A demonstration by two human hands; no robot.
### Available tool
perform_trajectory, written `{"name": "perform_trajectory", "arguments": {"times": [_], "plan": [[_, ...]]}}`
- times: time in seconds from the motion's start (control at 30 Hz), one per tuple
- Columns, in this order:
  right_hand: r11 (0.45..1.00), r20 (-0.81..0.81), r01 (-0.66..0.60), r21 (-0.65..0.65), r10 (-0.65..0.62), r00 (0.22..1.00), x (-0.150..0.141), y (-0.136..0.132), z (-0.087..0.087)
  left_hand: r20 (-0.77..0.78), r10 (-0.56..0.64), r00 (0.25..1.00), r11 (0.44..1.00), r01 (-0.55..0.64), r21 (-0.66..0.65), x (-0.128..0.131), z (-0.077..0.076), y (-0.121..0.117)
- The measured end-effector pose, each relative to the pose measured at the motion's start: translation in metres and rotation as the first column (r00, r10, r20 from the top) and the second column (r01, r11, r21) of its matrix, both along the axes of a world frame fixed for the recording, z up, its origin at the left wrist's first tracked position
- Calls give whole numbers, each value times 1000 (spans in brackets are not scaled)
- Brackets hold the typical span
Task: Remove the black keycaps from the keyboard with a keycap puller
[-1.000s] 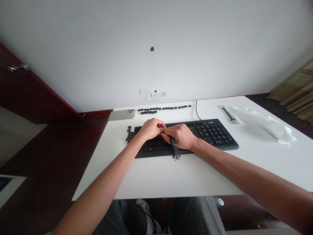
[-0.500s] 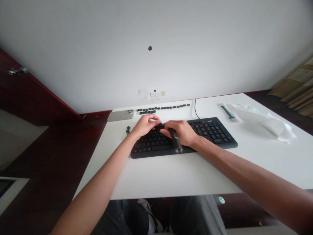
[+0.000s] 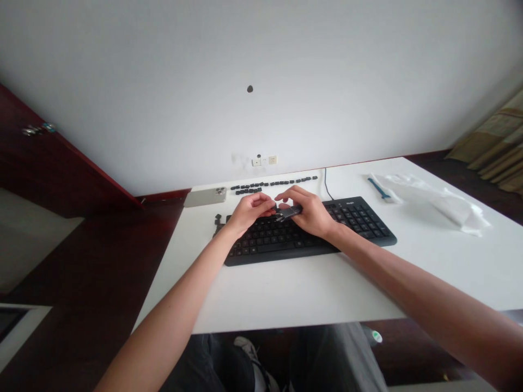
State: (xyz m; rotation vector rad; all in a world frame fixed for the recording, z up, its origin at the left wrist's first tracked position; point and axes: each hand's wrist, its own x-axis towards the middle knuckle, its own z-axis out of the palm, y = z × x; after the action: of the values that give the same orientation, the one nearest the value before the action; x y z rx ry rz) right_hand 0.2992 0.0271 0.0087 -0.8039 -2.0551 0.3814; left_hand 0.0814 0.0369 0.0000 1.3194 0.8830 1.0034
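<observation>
The black full-size keyboard lay across the middle of the white table, set back from the near edge, its number pad toward the right edge. The right hand, over the keyboard's middle, was closed around a black two-pronged keycap puller, the prongs turned toward the left hand. That hand's thumb and fingers were drawn together just beside the prongs; whether they gripped the small dark piece at their tips could not be told. The two hands were close, with the puller's tip between them.

A few loose keycaps lay by the keyboard's far left corner. A keycap row ran along the table's far edge, a shorter line in front of its left end. A smartphone lay at the far left corner, lenses up. The keyboard's cable ran to the far edge. Toward the right edge lay a blue-handled brush and a crumpled clear plastic bag.
</observation>
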Motion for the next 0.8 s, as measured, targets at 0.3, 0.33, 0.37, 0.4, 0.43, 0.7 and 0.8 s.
{"name": "perform_trajectory", "arguments": {"times": [0.3, 0.33, 0.37, 0.4, 0.43, 0.7, 0.8], "plan": [[997, 83, 12, -71, -6, 997, 0, 0, 4, -39, 35, 999, 996, -32, 81, 3, 10, -7], [998, 93, 18, -64, -12, 996, 0, 1, 4, -41, 48, 998, 995, -44, 87, 3, 10, -6], [998, 100, 27, -53, -22, 995, -1, 1, 4, -45, 61, 997, 994, -56, 94, 3, 10, -6], [998, 105, 41, -41, -36, 994, -2, 2, 4, -50, 73, 996, 993, -68, 100, 3, 10, -6], [998, 110, 52, -30, -49, 993, -2, 3, 4, -52, 85, 995, 991, -79, 107, 2, 10, -5], [997, 128, 76, -31, -72, 989, -3, 6, 1, -97, 76, 992, 979, -56, 195, 0, 8, -1], [996, 133, 83, -39, -77, 988, 1, 11, -3, -186, 104, 977, 964, -53, 259, -2, 9, -2]]}}
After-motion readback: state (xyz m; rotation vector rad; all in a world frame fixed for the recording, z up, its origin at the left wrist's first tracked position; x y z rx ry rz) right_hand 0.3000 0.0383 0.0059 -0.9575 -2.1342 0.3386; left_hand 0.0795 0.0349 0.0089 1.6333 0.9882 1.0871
